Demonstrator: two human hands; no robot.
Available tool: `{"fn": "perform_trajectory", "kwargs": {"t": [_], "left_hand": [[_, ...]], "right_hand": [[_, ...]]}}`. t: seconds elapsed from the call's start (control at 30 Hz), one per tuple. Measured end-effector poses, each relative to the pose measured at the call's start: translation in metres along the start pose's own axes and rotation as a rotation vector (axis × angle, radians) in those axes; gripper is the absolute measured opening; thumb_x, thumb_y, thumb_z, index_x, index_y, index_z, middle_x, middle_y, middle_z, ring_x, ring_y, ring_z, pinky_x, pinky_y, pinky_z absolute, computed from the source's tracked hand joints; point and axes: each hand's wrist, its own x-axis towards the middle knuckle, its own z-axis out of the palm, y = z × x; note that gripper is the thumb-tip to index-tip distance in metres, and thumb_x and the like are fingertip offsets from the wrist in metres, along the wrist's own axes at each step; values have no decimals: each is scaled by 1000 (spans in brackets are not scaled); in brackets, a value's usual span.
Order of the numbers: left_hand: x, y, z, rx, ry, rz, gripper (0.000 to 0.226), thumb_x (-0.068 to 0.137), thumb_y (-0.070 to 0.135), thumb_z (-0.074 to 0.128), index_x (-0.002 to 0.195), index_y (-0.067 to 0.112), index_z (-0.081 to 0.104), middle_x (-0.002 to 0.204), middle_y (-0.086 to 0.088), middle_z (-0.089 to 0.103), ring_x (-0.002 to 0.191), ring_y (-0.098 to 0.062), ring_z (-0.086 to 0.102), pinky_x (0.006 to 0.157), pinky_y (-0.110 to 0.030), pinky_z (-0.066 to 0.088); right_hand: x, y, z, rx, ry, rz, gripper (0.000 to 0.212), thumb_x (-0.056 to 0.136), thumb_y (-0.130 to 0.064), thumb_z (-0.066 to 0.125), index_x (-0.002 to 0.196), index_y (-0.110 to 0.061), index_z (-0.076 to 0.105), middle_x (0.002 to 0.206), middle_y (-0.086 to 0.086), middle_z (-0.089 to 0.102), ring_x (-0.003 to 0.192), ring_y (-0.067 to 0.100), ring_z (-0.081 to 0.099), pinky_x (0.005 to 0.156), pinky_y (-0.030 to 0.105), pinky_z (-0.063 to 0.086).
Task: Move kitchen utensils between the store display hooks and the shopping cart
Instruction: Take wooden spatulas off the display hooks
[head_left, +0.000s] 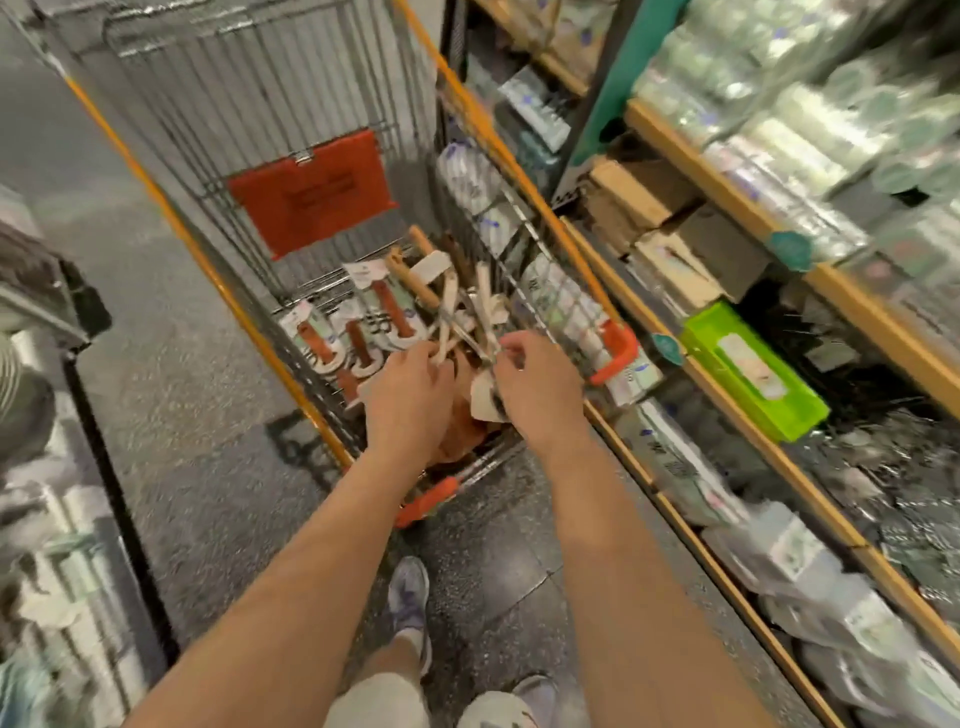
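Note:
A wire shopping cart (291, 171) with orange trim stands in front of me in the aisle. Its near end holds a heap of kitchen utensils (415, 296) with wooden and pale handles, several on card backings (358, 338). Both of my hands are down inside the cart over this heap. My left hand (410, 395) grips a pale-handled utensil (444, 332). My right hand (537, 384) pinches a thin metal utensil (467, 332) with a paper tag (485, 400). The frame is blurred, so the exact utensil types are unclear.
Wooden-edged store shelves (727, 171) full of wrapped goods run along the right, close to the cart. A bright green tray (753, 374) sits on a lower shelf. A red sign (311, 192) hangs inside the cart. Another display (52, 467) stands at left. Speckled floor lies between.

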Motion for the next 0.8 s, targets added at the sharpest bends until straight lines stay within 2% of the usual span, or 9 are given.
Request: {"fn": "perform_trajectory", "kwargs": {"t": [0.1,0.2,0.33,0.4,0.47,0.57,0.63,0.7,0.8], "left_hand": [[39,-39,11,-22,-70,-192,50,95,36,46,138,13,36,136,-18,43,117,-37,49,93,-47,45],[72,-55,23,-165,-94,-383,64,95,35,49,147,13,20,149,-15,28,135,-33,31,106,-43,33],[109,-81,48,-431,-45,-709,78,89,37,59,150,18,14,154,-15,20,139,-31,26,113,-40,27],[118,-93,66,-537,-40,-821,79,84,42,59,149,22,18,145,-12,35,128,-32,41,108,-37,34],[124,-102,83,-549,-118,-831,60,85,46,50,134,13,44,124,-8,55,107,-29,54,94,-32,42],[131,-101,100,-645,-158,-886,36,92,37,49,107,6,62,101,-12,63,90,-29,58,81,-35,48],[131,-101,105,-698,-250,-959,39,92,37,51,113,5,61,107,-15,63,97,-31,59,89,-38,49],[132,-101,109,-699,-304,-975,42,91,36,53,116,3,60,113,-17,63,103,-34,59,95,-44,48],[133,-91,100,-687,-288,-950,43,94,37,50,116,2,60,113,-15,62,106,-34,59,87,-37,48]], "right_hand": [[42,-9,47,-41,-117,70,30,95,-21,49,123,-13,55,118,7,62,109,26,56,86,32,43],[80,-8,90,-91,-205,133,35,93,-23,50,127,-14,50,118,11,62,111,30,56,86,33,43],[111,7,136,-19,-232,199,44,92,-36,53,130,-17,44,125,11,59,115,31,55,90,34,43],[122,27,162,-6,-218,197,56,86,-47,56,133,-19,42,132,10,55,122,29,50,101,40,41],[138,68,196,-29,-158,180,68,76,-56,59,133,-22,41,137,8,51,131,27,43,107,52,34],[144,94,219,-107,-209,182,58,79,-57,54,123,-20,56,142,6,44,143,23,20,113,53,24],[140,94,220,-102,-271,215,49,78,-58,53,116,-28,59,145,4,40,146,21,10,115,48,24],[144,105,227,-70,-276,245,42,75,-55,54,107,-28,60,148,6,33,145,23,16,115,52,23],[133,58,194,-56,-330,252,38,87,-42,50,112,-15,58,146,18,33,142,31,20,115,53,21]]}}
